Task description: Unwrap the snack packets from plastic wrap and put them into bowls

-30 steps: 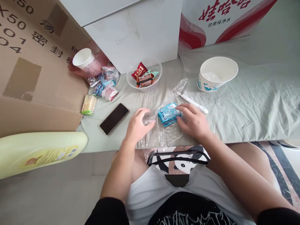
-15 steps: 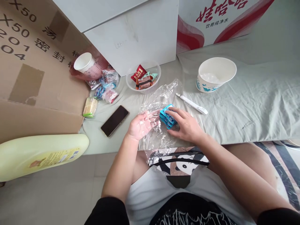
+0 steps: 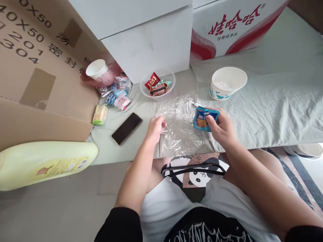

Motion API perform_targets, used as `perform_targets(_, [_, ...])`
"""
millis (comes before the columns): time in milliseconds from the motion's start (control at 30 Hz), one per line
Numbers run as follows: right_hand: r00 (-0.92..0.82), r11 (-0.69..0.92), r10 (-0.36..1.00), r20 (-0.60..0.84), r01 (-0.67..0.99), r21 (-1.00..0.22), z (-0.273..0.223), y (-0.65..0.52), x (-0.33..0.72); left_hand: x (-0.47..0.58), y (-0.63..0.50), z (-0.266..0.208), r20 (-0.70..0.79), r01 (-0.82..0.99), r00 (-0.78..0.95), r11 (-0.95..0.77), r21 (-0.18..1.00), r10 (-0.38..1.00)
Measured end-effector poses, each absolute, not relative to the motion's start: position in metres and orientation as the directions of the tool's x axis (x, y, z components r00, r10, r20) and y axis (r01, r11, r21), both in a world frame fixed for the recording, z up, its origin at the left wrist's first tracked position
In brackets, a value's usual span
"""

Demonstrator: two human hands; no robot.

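Between thumb and fingers, my right hand grips blue snack packets, the front one turned toward me; how many lie behind it is hidden. My left hand is closed on the left edge of a clear plastic bag, which lies crumpled and flattened on the cloth. A white utility knife is mostly covered by the packets, with only its tip end showing. Behind the bag stands a clear plastic bowl with several wrapped snacks in it. To the right rear is a white paper tub with a blue pattern.
A phone lies left of my left hand. Farther left are a wrapped snack, several small packets, a pink basket with a paper cup, a cardboard box and a yellow bottle. White boxes stand behind.
My right hand has lifted the blue packets off the bag and moved right, over the knife. My left hand has closed from a spread position onto the bag's edge.
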State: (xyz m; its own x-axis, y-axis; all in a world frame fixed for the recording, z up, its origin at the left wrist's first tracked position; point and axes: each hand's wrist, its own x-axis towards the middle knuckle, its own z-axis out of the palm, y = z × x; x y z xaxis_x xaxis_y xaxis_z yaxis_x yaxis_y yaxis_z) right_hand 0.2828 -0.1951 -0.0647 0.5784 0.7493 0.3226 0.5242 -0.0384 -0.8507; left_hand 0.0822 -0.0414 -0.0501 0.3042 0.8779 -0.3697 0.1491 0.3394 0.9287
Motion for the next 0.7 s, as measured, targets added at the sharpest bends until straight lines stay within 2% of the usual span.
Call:
perform_targets(133, [0.657,-0.126,0.724,0.211,0.427,-0.896,-0.038,-0.189,0.285,0.08,-0.041,-0.051,-0.38,0.189,0.366,0.331,0.924,0.85])
perform_targets(200, [0.652,-0.139,0.73,0.204,0.434,-0.89,-0.021,-0.165,0.284,0.079,-0.04,-0.051,-0.396,0.202,0.4,0.342,0.918,0.827])
perform_targets(333, [0.571,-0.028,0.779,0.26,0.444,-0.895,-0.005,-0.065,0.291,0.08,-0.038,-0.045,-0.431,0.234,0.441,0.363,0.902,0.787])
perform_targets(467, [0.431,0.101,0.843,0.322,0.461,-0.882,-0.013,0.011,0.311,0.079,-0.037,-0.036,-0.469,0.281,0.463,0.377,0.883,0.752])
perform_targets(567, [0.505,0.042,0.807,0.305,0.467,-0.883,-0.021,-0.018,0.306,0.075,-0.036,-0.034,-0.481,0.295,0.478,0.381,0.876,0.735])
perform_targets(700, [0.461,-0.019,0.837,0.297,0.565,-0.825,-0.028,-0.128,0.278,0.07,-0.034,-0.037,-0.403,0.313,0.511,0.272,0.91,0.76])
